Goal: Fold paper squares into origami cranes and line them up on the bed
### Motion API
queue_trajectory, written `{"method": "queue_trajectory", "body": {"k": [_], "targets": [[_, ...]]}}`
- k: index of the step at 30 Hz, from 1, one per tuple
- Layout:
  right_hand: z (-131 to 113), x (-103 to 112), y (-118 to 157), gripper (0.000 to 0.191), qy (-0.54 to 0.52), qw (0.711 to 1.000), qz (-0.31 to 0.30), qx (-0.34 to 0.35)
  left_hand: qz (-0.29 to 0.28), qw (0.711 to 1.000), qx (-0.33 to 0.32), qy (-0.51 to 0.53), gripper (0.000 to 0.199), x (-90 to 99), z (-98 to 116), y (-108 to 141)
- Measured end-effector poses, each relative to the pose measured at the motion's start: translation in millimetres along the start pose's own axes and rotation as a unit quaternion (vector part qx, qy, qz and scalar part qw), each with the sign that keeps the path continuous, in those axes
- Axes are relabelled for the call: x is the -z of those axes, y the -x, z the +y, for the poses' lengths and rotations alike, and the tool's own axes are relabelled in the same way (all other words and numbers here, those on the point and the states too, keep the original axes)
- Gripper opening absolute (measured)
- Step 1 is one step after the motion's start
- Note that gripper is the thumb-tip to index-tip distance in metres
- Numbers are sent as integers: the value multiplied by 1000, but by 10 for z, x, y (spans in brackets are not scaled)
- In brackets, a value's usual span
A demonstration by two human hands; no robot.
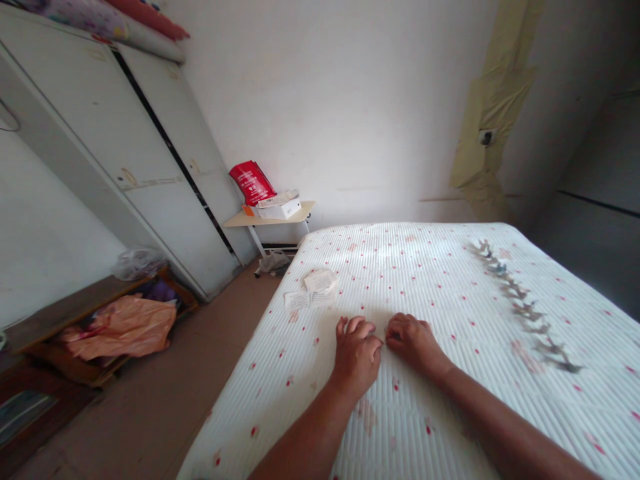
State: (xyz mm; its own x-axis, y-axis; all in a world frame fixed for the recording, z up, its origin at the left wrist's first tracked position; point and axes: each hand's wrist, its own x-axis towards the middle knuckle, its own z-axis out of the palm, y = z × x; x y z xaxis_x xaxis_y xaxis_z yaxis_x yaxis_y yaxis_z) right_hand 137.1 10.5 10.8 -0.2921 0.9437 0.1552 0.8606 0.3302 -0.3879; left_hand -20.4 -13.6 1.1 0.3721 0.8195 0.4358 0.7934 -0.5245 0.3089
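Note:
My left hand (pixel 357 350) rests over the bed with its fingers curled and the thumb and index finger pinched together. Close beside it, my right hand (pixel 413 340) is closed too, its fingertips turned in towards the left. Whatever lies between the two pinches is too small and too hidden to name. Beyond my left hand are some pieces of printed paper (pixel 320 288) lying flat. To the right stretches a slanting row of several small folded paper figures (pixel 527 309), blurred, with pointed tips like birds.
The bed (pixel 400 267) has a white ribbed cover with red dots. Left of it, a small table (pixel 305 210) carries a red bag (pixel 253 181) and a white box (pixel 280 209). A grey cabinet (pixel 150 160) and a low wooden bench (pixel 30 327) stand further left.

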Motion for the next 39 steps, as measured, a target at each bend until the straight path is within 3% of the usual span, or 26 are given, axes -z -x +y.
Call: {"method": "queue_trajectory", "body": {"k": [16, 25, 35, 39], "targets": [[6, 32, -43, 14, 5, 999, -38, -12, -39, 997, -49, -36, 19, 101, 56, 66], [-2, -12, -18, 8, -3, 999, 1, -43, -51, 996, -52, -52, 19, 104, 73, 57], [159, -27, -59, 14, -123, 991, -15, -46, -50, 995, -53, -69, 14, 84, 53, 67], [105, -48, -48, 7, -89, 994, 10, -57, -48, 995, -54, -73, 14, 72, 48, 64]]}}
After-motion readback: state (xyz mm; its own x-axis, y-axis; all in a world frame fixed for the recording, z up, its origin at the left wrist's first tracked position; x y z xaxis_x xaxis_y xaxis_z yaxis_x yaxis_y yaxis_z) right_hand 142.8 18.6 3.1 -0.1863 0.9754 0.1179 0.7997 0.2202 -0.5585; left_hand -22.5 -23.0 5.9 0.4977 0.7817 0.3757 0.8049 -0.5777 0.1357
